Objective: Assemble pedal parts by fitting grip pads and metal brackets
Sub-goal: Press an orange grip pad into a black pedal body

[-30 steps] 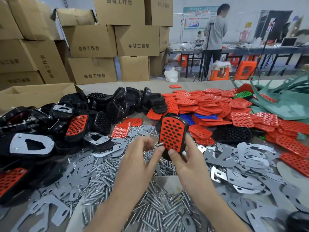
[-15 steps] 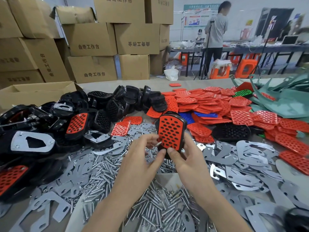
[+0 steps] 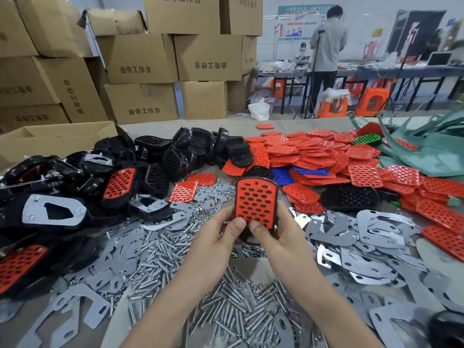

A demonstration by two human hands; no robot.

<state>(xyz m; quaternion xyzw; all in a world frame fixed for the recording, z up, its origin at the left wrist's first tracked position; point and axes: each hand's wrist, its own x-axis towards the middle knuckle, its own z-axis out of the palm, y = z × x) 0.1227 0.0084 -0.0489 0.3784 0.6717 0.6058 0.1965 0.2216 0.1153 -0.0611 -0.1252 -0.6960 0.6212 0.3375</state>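
Red on black: the grip pad (image 3: 254, 200) sits inside the rim of the pedal (image 3: 255, 223), which I hold upright in the air, face toward me, above the table.

1 second ago my left hand (image 3: 216, 234) stood just off the pedal's left edge, pinching something small and silvery. Now that hand is on the pedal, and I can no longer see the silvery piece. My right hand (image 3: 273, 237) grasps the pedal from its right side as before. Both hands now clasp it, fingers wrapped behind and 2 thumbs side by side on the pad's lower edge. The pedal also sits a little more square to me.

I judge this as seating the pad: its lower end looks like the last part to press home. Whether a fastener went in, I cannot tell.

Below the pedal, nearer me, lies a heap of bolts (image 3: 226, 310). Metal brackets (image 3: 364, 237) spread to its right. Beyond it to the right are loose red pads (image 3: 313, 151); beyond it to the left, bare pedal bodies (image 3: 200, 146). Finished pedals (image 3: 118, 187) pile up farther left.
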